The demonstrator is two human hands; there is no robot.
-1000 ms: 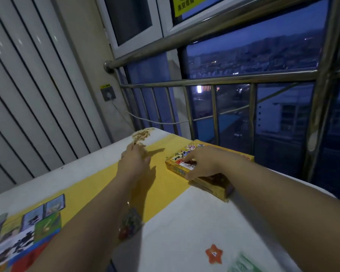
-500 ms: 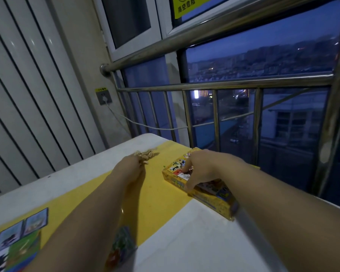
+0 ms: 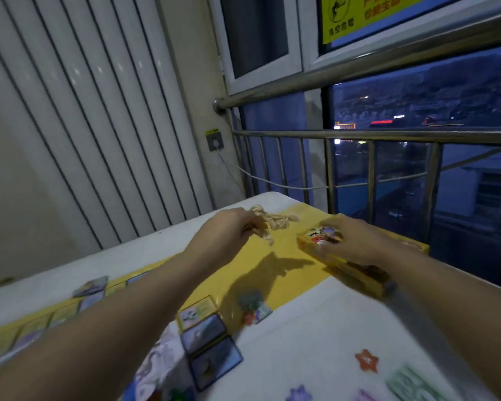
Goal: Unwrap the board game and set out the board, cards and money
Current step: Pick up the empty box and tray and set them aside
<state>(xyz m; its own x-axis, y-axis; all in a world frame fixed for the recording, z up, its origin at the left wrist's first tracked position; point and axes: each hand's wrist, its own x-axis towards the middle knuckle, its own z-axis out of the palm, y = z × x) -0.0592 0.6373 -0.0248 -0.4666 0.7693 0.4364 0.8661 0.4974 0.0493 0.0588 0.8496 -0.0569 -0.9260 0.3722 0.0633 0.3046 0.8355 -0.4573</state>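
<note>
Fingers of the left hand (image 3: 229, 230) are curled tight round a crumpled wrap (image 3: 276, 222), pale and crinkly, which we see held above the board just left of the yellow game box (image 3: 362, 274). The right hand (image 3: 352, 241) lies palm down on that box's lid, covering its left end. Whether its fingers clasp the edge or merely rest there we cannot tell, for the picture blurs. Partly under the box and stretching left of it lies the yellow board (image 3: 275, 256), flat on the white table (image 3: 315, 337), its picture squares nearer us than the box. Nearer still we make out an orange star piece (image 3: 366, 360) and a green banknote (image 3: 411, 383).
</note>
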